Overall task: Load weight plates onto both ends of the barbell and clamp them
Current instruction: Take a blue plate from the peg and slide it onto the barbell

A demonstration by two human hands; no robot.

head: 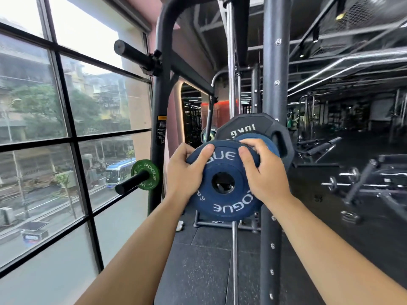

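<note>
1. Presently, the blue plate [222, 203] is held upright in the air at chest height, just in front of a second blue plate [270, 142] and a black plate [248, 124] stored on the rack upright [275, 84]. It is not on any bar.
2. The left hand [182, 172] has its grip closed on the plate's left rim, with the thumb laid over the face. The right hand [262, 170] has its grip closed on the upper right rim, fingers curled over the edge.
3. Both grips sit on the upper half of a smooth disc. If either one loosens, the plate probably swings or drops to the floor [198, 260], close to the person's feet.
4. The right fingertips lie between this plate and the stored ones. A push backward could pinch them there.
5. Whether a storage peg is in the centre hole cannot be told. If one is, pulling at an angle would likely bind the plate on it.
6. The bar end [132, 54] at upper left is high and well apart from the plate. Lifting there calls for a long reach, and a tilted plate may catch the tip instead of sliding on.
7. The green plate [149, 166] on its low peg stands in the leftward path and could be knocked.
</note>
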